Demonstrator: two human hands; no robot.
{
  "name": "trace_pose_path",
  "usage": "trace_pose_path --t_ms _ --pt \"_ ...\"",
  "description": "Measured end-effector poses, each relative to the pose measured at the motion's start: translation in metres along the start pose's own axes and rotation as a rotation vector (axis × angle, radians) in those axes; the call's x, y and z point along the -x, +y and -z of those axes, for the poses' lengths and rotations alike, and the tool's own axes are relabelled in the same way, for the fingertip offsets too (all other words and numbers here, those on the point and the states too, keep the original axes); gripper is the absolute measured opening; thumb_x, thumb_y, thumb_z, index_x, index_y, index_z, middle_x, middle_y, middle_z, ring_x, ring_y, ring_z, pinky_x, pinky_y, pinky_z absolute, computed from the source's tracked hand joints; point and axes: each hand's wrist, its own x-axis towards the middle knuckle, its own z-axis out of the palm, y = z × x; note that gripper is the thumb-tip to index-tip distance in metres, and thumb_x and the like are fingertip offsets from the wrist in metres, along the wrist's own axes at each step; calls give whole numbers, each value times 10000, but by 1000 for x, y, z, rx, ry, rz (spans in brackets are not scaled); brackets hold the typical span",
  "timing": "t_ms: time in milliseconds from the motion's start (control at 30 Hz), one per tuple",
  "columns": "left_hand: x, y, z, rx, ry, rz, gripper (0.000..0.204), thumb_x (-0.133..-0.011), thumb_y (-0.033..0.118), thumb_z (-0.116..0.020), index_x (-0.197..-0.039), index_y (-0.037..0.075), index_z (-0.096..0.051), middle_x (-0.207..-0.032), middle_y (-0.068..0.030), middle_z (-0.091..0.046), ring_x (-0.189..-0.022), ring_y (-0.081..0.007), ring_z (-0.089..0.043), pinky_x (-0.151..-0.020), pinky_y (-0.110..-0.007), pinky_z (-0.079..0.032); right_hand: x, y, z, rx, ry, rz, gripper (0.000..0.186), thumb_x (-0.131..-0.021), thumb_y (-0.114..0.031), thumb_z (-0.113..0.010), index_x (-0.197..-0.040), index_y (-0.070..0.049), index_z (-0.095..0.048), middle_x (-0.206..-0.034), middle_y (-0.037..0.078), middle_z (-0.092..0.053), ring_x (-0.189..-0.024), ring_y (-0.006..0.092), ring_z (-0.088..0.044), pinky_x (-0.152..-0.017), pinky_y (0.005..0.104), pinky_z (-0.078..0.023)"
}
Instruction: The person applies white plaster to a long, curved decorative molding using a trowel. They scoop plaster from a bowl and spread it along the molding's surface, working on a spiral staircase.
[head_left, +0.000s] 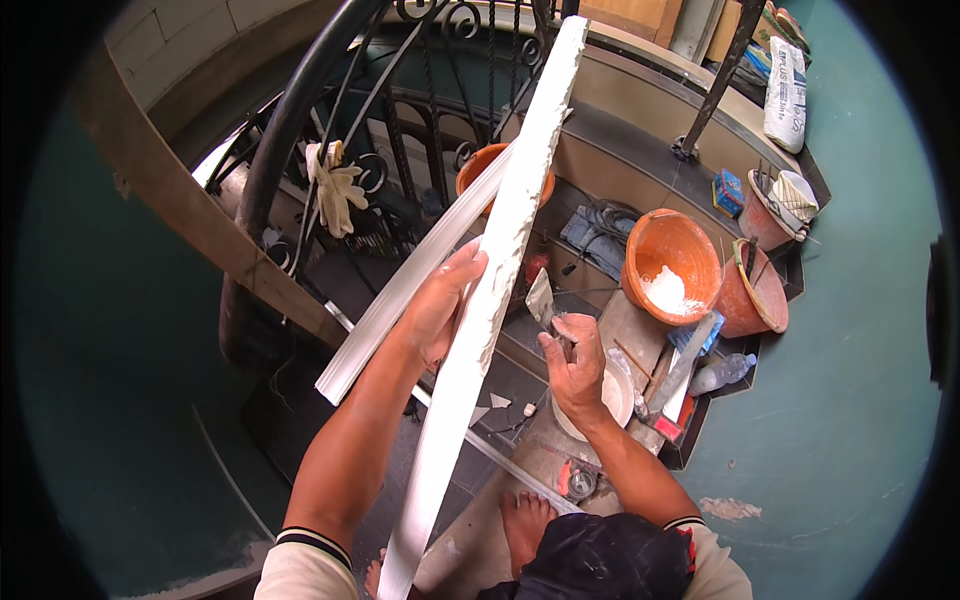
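My left hand (pixel 435 310) grips a long white moulding strip (pixel 465 370) held diagonally up across the view, its right edge coated with rough white paste toward the upper part. A second, shorter white moulding (pixel 360 340) lies alongside to the left, behind that hand; whether the fingers hold it too is unclear. Right of the long strip, my right hand (pixel 572 365) is closed on a putty knife (pixel 540 298) with pale paste on its blade. Below it sits a pale bowl (pixel 618 398), partly hidden by my arm.
Curved stair steps (pixel 640 110) carry orange buckets (pixel 650 240), a white sack (pixel 785 90), tools and a plastic bottle (pixel 725 372). A black iron railing (pixel 275 160) with pale gloves (pixel 340 195) curves left. A teal wall (pixel 850 400) bounds the right; my bare foot (pixel 525 525) rests on a step.
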Motion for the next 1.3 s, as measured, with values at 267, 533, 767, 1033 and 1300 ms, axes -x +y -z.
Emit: trace_pose_path --t_ms 267,533,767,1033,1300 --pt "3 16 3 -82 136 -16 472 -1050 349 -590 -1434 79 -538 -1104 -38 -695 -869 -112 -666 -740 -280 -560 26 9 49 241 -143 86 292 -881 42 -725 -1158 -43 -696 -1039 172 -664 -962 363 -665 -806 428 -535" --pt "0 41 32 -283 217 -137 511 -1047 459 -595 -1414 105 -555 -1049 -82 -685 -806 -123 -686 -664 -308 -609 5 19 138 952 -1105 -483 213 -921 -171 -640 -1011 -39 -782 -966 208 -751 -953 404 -717 -839 482 -558" --pt "-5 44 41 -350 269 -205 528 -1062 423 -566 -1464 85 -516 -1087 -122 -726 -870 -143 -743 -708 -313 -633 -4 56 99 1081 -1461 -335 203 -831 -125 -630 -901 -36 -798 -969 200 -770 -939 378 -748 -803 460 -587" --pt "-2 40 42 -270 237 -210 463 -1068 397 -584 -1402 76 -581 -1050 -44 -715 -843 -94 -691 -728 -291 -593 3 93 86 768 -1418 -323 234 -796 -263 -682 -895 -84 -795 -914 190 -764 -867 391 -730 -769 483 -558" --pt "-21 23 35 -337 242 -176 466 -1084 402 -517 -1423 85 -567 -1033 -86 -734 -814 -99 -728 -679 -284 -601 22 129 135 306 -1237 -695 343 -842 -387 -743 -957 -70 -807 -750 112 -723 -680 237 -676 -668 398 -530"
